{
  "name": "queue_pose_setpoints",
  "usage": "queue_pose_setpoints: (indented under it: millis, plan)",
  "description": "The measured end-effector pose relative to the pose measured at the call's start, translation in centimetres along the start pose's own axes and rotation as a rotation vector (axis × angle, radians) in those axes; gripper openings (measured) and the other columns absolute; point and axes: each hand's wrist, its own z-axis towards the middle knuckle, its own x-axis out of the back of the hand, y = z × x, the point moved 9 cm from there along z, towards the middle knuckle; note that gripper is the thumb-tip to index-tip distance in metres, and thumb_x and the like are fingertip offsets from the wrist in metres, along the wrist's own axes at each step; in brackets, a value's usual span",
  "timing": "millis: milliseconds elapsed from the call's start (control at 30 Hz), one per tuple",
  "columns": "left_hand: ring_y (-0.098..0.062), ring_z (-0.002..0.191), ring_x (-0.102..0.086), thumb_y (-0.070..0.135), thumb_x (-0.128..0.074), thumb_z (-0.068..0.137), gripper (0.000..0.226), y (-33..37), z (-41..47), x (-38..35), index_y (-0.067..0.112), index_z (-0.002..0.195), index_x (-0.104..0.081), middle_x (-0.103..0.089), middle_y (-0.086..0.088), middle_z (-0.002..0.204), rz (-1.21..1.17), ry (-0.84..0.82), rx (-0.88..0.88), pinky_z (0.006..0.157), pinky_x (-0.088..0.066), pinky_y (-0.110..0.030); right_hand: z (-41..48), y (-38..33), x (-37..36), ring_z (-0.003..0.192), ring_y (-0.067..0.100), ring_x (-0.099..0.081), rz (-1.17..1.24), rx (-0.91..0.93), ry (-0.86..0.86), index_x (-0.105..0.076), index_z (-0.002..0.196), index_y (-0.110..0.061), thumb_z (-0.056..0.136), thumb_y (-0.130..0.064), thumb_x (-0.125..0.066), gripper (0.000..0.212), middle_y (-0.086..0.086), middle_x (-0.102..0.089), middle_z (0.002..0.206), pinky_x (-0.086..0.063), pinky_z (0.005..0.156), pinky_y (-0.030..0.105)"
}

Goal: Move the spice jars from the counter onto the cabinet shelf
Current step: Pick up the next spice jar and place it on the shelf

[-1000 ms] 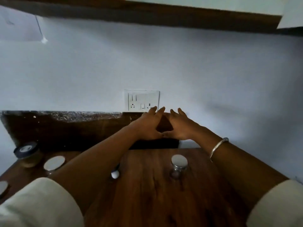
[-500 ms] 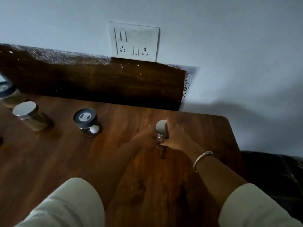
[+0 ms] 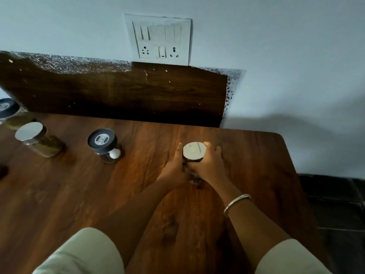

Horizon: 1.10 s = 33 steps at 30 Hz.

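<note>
The silver-lidded jar (image 3: 194, 153) stands toward the counter's back right corner, a little in from the right edge. Both hands close on it from opposite sides: the left hand (image 3: 174, 171) curls its fingers round the glass on the left, and the right hand (image 3: 209, 167) wraps the right side with fingertips reaching past the lid. Whether its base has left the wood I cannot tell.

Judging by this, the task is barely begun. Three more jars wait on the counter (image 3: 79, 194) toward the left edge: a black-lidded jar (image 3: 102, 143) with something white inside, a steel-lidded jar (image 3: 37, 141) of greenish spice, and a dark-lidded jar (image 3: 7, 111) at the back left corner, cut off by the frame. The cabinet shelf is out of view, so nothing shows as put away.

The black lid bears a silver label (its print is too small to read); no brand is legible anywhere. A switch panel (image 3: 161, 39) sits on the wall above the back edge.
</note>
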Motion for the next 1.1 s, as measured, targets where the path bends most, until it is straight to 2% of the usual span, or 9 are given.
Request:
queue_pose_setpoints:
  millis: [100,233,333,433,567,667,833,967,1100]
  plan:
    - [-0.02,0.141,-0.024,0.032,-0.077,0.073,0.116,1.3,-0.9,1.3,0.025,0.146,0.012,-0.021,-0.002,0.155,-0.12,0.071,-0.112,0.111,-0.029,-0.033,-1.1,-1.2,1.2,0.111,0.021,-0.048,0.078,-0.008,0.094,-0.033,0.132,-0.02,0.059,-0.051,-0.079,0.092,0.009,-0.041,0.127,-0.045,0.075,0.024]
    - [-0.017,0.139,-0.028,0.024,-0.077,0.071,0.116,3.6,-3.1,3.8,0.035,0.143,0.013,-0.026,-0.004,0.152,-0.285,0.113,-0.277,0.111,-0.03,-0.034,-2.5,-3.7,2.7,0.119,0.021,-0.045,0.213,-0.018,0.139,-0.032,0.131,-0.028,0.056,-0.059,-0.074,0.091,0.006,-0.041,0.13,-0.049,0.094,0.042]
    - [-0.002,0.128,-0.037,0.024,-0.076,0.072,0.111,4.6,-4.9,7.0,0.043,0.14,0.01,-0.037,0.01,0.142,-0.359,0.147,-0.339,0.103,-0.039,-0.025,-4.2,-6.5,3.7,0.121,0.017,-0.046,0.328,-0.01,0.194,-0.031,0.132,-0.034,0.05,-0.071,-0.065,0.096,-0.001,-0.041,0.133,-0.051,0.092,0.041]
    - [0.012,0.105,-0.053,0.015,-0.079,0.068,0.112,4.0,-6.2,10.2,0.036,0.145,0.0,-0.043,0.033,0.119,-0.46,0.126,-0.359,0.08,-0.052,-0.014,-6.0,-9.5,4.1,0.11,0.004,-0.047,0.469,0.037,0.195,-0.033,0.135,-0.034,0.057,-0.074,-0.065,0.093,-0.018,-0.041,0.122,-0.051,0.078,0.025]
    - [-0.012,0.108,-0.057,0.015,-0.081,0.062,0.11,3.0,-8.3,14.7,0.033,0.144,-0.01,-0.048,0.007,0.122,-0.608,0.101,-0.358,0.078,-0.056,-0.027,-7.8,-12.5,3.5,0.105,0.012,-0.06,0.708,0.089,0.121,-0.042,0.131,-0.028,0.068,-0.065,-0.061,0.075,-0.005,-0.056,0.12,-0.055,0.081,0.033]
    - [-0.017,0.105,-0.059,0.021,-0.074,0.063,0.094,2.9,-9.9,16.8,0.031,0.138,-0.018,-0.051,-0.002,0.12,-0.65,0.075,-0.382,0.077,-0.056,-0.03,-8.9,-14.7,1.6,0.093,0.005,-0.067,0.834,0.102,-0.009,-0.054,0.119,-0.029,0.08,-0.049,-0.056,0.045,-0.002,-0.065,0.112,-0.054,0.07,0.017]
    - [-0.017,0.108,-0.057,0.024,-0.067,0.08,0.072,2.5,-11.6,18.3,0.031,0.136,-0.023,-0.046,-0.007,0.128,-0.682,0.126,-0.415,0.084,-0.055,-0.038,-10.5,-17.9,1.5,0.093,0.012,-0.068,0.903,0.147,0.004,-0.051,0.125,-0.014,0.082,-0.046,-0.051,0.053,0.0,-0.068,0.106,-0.054,0.072,0.023]
    - [0.003,0.117,-0.048,0.033,-0.07,0.071,0.095,3.1,-12.7,17.0,0.032,0.144,-0.009,-0.039,0.024,0.129,-0.641,0.058,-0.451,0.093,-0.049,-0.026,-11.5,-18.7,2.4,0.111,0.017,-0.058,0.787,0.148,0.116,-0.041,0.136,-0.019,0.08,-0.06,-0.046,0.069,0.002,-0.056,0.126,-0.052,0.09,0.04]
    - [-0.001,0.114,-0.055,0.02,-0.073,0.074,0.09,3.4,-12.9,17.7,0.03,0.141,-0.014,-0.045,0.009,0.132,-0.752,0.011,-0.499,0.084,-0.051,-0.02,-12.3,-19.2,3.1,0.114,0.012,-0.055,0.73,0.157,0.087,-0.03,0.144,-0.023,0.083,-0.051,-0.045,0.068,0.002,-0.048,0.136,-0.053,0.086,0.021]
